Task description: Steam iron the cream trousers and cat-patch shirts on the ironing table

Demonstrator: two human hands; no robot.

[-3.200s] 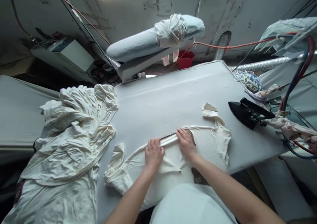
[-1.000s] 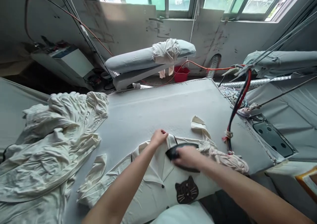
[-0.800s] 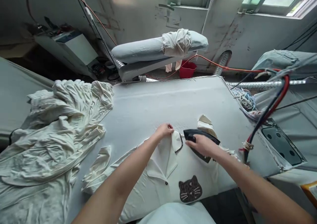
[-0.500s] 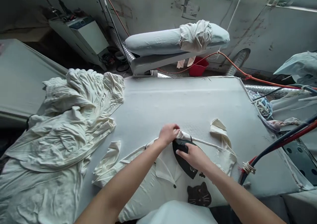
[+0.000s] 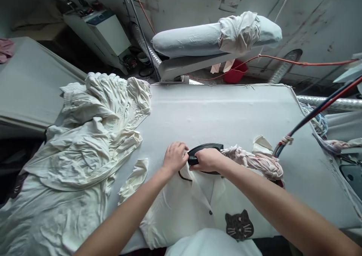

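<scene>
A cream garment (image 5: 181,207) with a collar, a dark button and a dark cat-face patch (image 5: 240,225) lies spread on the padded table (image 5: 220,116). My right hand (image 5: 209,160) is wrapped around the handle of a black iron (image 5: 207,147), which rests across the collar with its tip to the left. Just left of that tip, my left hand (image 5: 175,158) is closed on the collar edge; its fingertips partly hide the fabric. From the iron's right end a cloth-wrapped hose (image 5: 261,164) runs over the garment.
A heap of crumpled cream garments (image 5: 82,154) covers the table's left side. Behind the table stands a padded sleeve board (image 5: 186,40) with cloth bunched on it. A red bucket (image 5: 235,73) sits below it. Dark and red cables (image 5: 319,114) slant in from the right.
The iron has turned from pointing toward me to lying crosswise over the collar. My left hand has shifted left along the collar. The cables have swung up and the view has moved slightly.
</scene>
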